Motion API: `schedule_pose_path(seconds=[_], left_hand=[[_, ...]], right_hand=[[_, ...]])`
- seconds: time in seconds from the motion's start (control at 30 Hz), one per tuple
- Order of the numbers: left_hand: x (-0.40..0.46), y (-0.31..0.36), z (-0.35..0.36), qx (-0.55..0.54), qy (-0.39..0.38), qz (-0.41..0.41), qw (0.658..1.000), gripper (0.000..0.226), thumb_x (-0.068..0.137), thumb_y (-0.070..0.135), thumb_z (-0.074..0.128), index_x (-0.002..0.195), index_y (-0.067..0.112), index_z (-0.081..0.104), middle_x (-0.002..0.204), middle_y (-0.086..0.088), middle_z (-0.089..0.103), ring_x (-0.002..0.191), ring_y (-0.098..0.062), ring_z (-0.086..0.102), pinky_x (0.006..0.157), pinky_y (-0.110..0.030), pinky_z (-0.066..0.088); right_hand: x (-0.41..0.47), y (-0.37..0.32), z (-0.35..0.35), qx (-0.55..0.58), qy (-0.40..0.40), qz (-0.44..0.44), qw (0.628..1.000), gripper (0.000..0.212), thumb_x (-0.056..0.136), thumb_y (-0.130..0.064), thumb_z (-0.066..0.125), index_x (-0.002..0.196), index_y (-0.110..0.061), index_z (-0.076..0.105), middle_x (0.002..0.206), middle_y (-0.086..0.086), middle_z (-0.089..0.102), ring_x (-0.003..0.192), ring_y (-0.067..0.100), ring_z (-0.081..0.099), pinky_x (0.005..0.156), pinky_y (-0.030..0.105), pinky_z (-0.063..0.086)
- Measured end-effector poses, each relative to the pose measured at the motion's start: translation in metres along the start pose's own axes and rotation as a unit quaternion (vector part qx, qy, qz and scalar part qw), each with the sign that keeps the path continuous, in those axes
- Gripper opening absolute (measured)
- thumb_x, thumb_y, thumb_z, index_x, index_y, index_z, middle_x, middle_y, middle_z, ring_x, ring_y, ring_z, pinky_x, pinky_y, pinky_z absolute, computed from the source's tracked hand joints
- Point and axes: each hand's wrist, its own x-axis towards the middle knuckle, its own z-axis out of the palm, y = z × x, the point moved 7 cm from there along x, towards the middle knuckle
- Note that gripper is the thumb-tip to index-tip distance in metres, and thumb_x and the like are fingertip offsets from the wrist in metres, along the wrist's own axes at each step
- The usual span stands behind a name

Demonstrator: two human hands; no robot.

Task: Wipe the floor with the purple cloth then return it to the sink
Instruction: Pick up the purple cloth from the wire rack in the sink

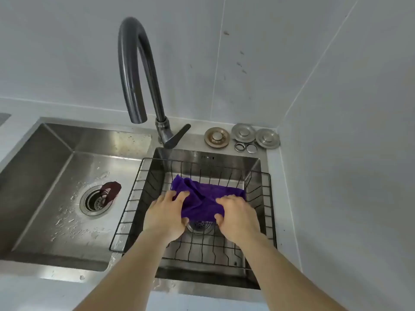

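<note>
The purple cloth lies spread inside a black wire basket that sits in the right basin of the steel sink. Both hands reach into the basket. My left hand pinches the cloth's near left edge between thumb and fingers. My right hand grips the near right edge the same way. The cloth's near edge hangs just above the right basin's drain, which is partly hidden by it.
A dark arched faucet rises behind the basins, its lever pointing right. The wet left basin has a drain strainer with a dark red stopper beside it. Metal drain covers lie at the back right corner. Tiled walls close in behind and right.
</note>
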Motion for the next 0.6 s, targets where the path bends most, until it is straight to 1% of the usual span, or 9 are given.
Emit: schedule_pose_path(seconds=[0.03,0.13,0.23,0.27,0.33,0.43,0.5,0.53,0.6], left_hand=[[0.003,-0.003,0.008,0.001,-0.019,-0.001,1.0,0.071,0.09,0.043,0.065,0.151,0.038,0.029,0.153,-0.001,0.041,0.135,-0.027,0.047,0.113,-0.042,0.041],[0.008,-0.01,0.019,0.009,-0.01,-0.007,1.0,0.064,0.093,0.039,0.062,0.15,0.043,0.033,0.155,-0.001,0.04,0.135,-0.027,0.046,0.111,-0.042,0.043],[0.012,-0.01,0.021,0.028,0.012,-0.008,0.999,0.062,0.093,0.031,0.065,0.148,0.04,0.038,0.149,-0.003,0.045,0.134,-0.027,0.045,0.105,-0.042,0.048],[0.013,-0.009,0.019,0.027,0.024,-0.007,0.999,0.061,0.092,0.03,0.066,0.147,0.038,0.04,0.147,-0.003,0.047,0.131,-0.027,0.047,0.102,-0.042,0.05],[0.013,-0.01,0.018,0.026,0.035,-0.01,0.999,0.055,0.091,0.029,0.068,0.141,0.035,0.046,0.139,-0.001,0.052,0.126,-0.025,0.051,0.093,-0.04,0.054],[0.011,-0.015,0.013,0.026,0.064,-0.015,0.998,0.031,0.094,0.024,0.064,0.125,0.025,0.058,0.12,-0.002,0.063,0.108,-0.024,0.062,0.08,-0.038,0.058],[0.008,-0.016,0.008,0.036,0.078,-0.015,0.996,0.022,0.095,0.023,0.063,0.117,0.021,0.062,0.107,-0.002,0.067,0.096,-0.023,0.066,0.075,-0.037,0.059],[0.006,-0.016,0.004,0.033,0.083,-0.018,0.996,0.02,0.095,0.023,0.063,0.115,0.021,0.062,0.103,-0.002,0.068,0.093,-0.023,0.066,0.074,-0.037,0.059],[0.001,-0.014,-0.006,0.027,0.097,-0.019,0.995,0.018,0.095,0.024,0.062,0.113,0.02,0.062,0.103,-0.002,0.068,0.093,-0.024,0.066,0.075,-0.038,0.057]], right_hand=[[0.003,0.002,0.008,-0.004,-0.013,0.003,1.0,0.05,0.093,-0.03,0.068,0.14,-0.024,0.054,0.143,0.001,0.059,0.133,0.022,0.051,0.106,0.04,0.048],[0.008,0.006,0.025,-0.02,-0.018,0.01,1.0,0.051,0.092,-0.029,0.069,0.14,-0.024,0.054,0.144,0.001,0.056,0.134,0.022,0.049,0.105,0.04,0.049],[0.013,0.013,0.032,-0.043,-0.007,0.007,0.999,0.054,0.09,-0.023,0.07,0.141,-0.023,0.052,0.145,0.0,0.054,0.134,0.022,0.047,0.103,0.041,0.052],[0.014,0.015,0.033,-0.044,0.003,0.005,0.999,0.053,0.089,-0.02,0.071,0.139,-0.022,0.055,0.144,0.0,0.055,0.133,0.023,0.047,0.101,0.042,0.053],[0.014,0.018,0.036,-0.055,0.005,0.001,0.998,0.043,0.088,-0.014,0.071,0.13,-0.02,0.064,0.141,0.001,0.057,0.131,0.025,0.049,0.097,0.044,0.055],[0.014,0.017,0.037,-0.067,0.025,0.0,0.997,0.025,0.084,-0.009,0.075,0.108,-0.016,0.075,0.129,0.005,0.067,0.119,0.027,0.059,0.087,0.044,0.059],[0.012,0.016,0.032,-0.072,0.05,0.012,0.996,0.023,0.078,-0.01,0.082,0.099,-0.017,0.075,0.114,0.004,0.073,0.104,0.025,0.067,0.078,0.04,0.062],[0.01,0.015,0.027,-0.059,0.064,0.018,0.996,0.023,0.076,-0.011,0.083,0.096,-0.018,0.074,0.109,0.002,0.073,0.097,0.023,0.069,0.074,0.038,0.063],[0.005,0.012,0.012,-0.029,0.102,0.019,0.994,0.02,0.08,-0.011,0.079,0.098,-0.016,0.071,0.106,0.002,0.072,0.093,0.023,0.068,0.073,0.038,0.062]])
